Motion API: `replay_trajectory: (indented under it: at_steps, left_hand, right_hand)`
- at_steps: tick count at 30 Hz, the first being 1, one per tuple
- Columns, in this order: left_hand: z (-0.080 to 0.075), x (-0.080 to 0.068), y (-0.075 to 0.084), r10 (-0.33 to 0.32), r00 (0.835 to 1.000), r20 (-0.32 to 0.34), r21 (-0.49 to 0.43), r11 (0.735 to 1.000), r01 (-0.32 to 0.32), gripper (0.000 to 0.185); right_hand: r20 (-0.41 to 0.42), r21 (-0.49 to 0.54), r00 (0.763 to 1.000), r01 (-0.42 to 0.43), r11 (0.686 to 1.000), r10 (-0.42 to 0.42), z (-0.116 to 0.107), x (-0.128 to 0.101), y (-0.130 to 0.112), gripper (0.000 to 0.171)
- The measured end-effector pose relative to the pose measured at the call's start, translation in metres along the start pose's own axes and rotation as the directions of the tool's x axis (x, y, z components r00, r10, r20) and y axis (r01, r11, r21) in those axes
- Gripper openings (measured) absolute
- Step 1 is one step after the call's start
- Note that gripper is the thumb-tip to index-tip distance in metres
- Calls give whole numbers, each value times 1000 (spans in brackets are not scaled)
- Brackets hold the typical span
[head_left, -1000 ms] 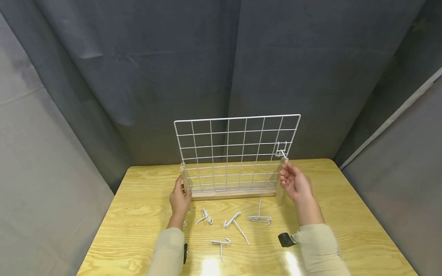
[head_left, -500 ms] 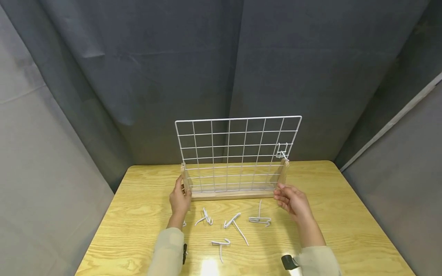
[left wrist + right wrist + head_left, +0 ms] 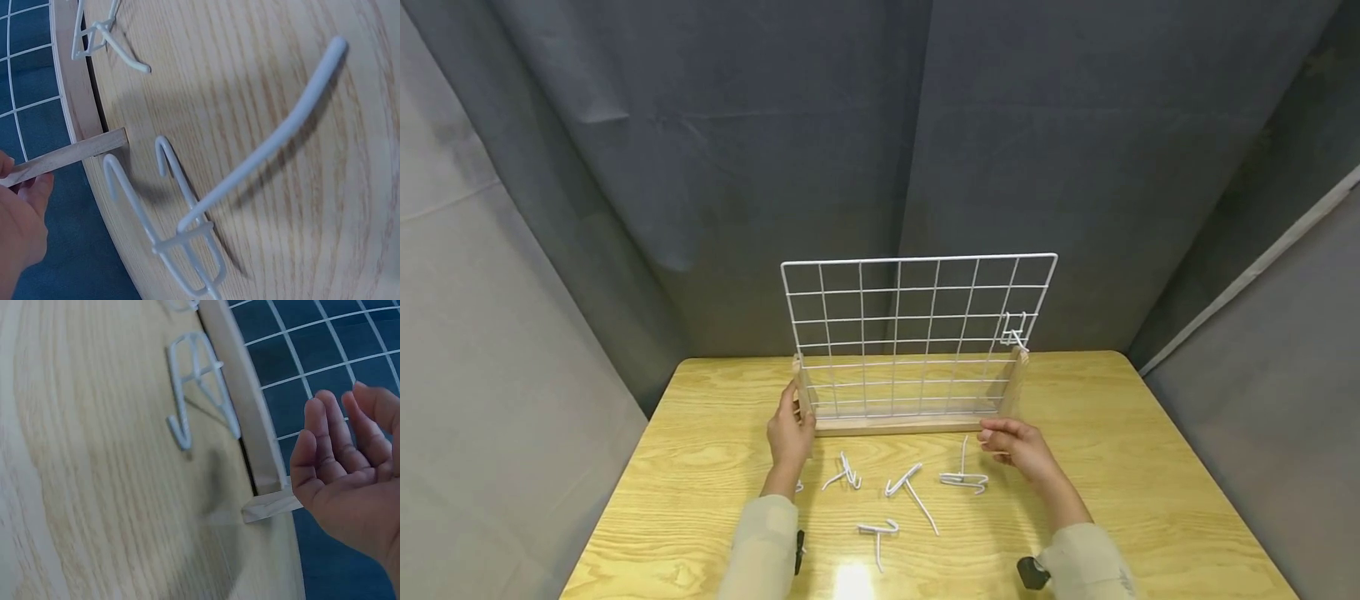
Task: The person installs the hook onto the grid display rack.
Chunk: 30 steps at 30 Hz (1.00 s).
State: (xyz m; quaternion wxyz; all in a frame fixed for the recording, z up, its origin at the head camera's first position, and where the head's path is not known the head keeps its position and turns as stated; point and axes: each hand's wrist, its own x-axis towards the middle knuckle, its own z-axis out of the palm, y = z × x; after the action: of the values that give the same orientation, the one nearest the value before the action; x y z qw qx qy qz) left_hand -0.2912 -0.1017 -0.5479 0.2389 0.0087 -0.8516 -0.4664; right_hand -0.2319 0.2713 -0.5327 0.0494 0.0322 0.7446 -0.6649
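A white wire grid panel (image 3: 898,319) stands upright in a wooden stand (image 3: 910,426). My left hand (image 3: 791,433) holds the stand's left side piece (image 3: 69,156) between thumb and fingers. One white wire hook (image 3: 1015,330) hangs on the grid's right side. My right hand (image 3: 1018,447) is in front of the stand's right end, fingers loosely bent, holding nothing. Just left of it, a white hook (image 3: 963,478) lies on the table with its prong pointing toward the stand. In the right wrist view, this hook (image 3: 181,394) lies close to the base bar.
More white hooks lie on the wooden table (image 3: 685,500): one at the left (image 3: 846,472), one in the middle (image 3: 912,492) and one nearer the front (image 3: 879,533). Another is mostly hidden by my left wrist. Grey curtains (image 3: 775,167) surround the table at the back and sides.
My right hand has moved down from beside the hung hook, then leftward, toward the hook on the table. The hung hook stays on the grid. My left hand has stayed in place.
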Motion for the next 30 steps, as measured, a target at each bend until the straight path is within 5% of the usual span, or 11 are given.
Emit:
replay_trajectory:
  at_steps: [10, 16, 23, 30]
  left_hand:
    - [1, -1, 0, 1, 1000, -1, -3, 1000, -1, 65]
    - [1, 0, -1, -6, 1000, 6, -4, 1000, 6, 65]
    - [0, -1, -1, 7, 1000, 13, -4, 1000, -7, 64]
    - [0, 0, -3, 11, 1000, -4, 9, 1000, -11, 64]
  right_hand:
    - [75, -29, 997, 7, 1000, -5, 2, 18, 17, 34]
    - [127, -76, 991, 42, 996, -32, 7, 16, 6, 31]
    - [115, -123, 993, 55, 991, -41, 2, 39, 40, 28]
    - [160, -200, 983, 120, 972, -88, 5, 47, 45, 27]
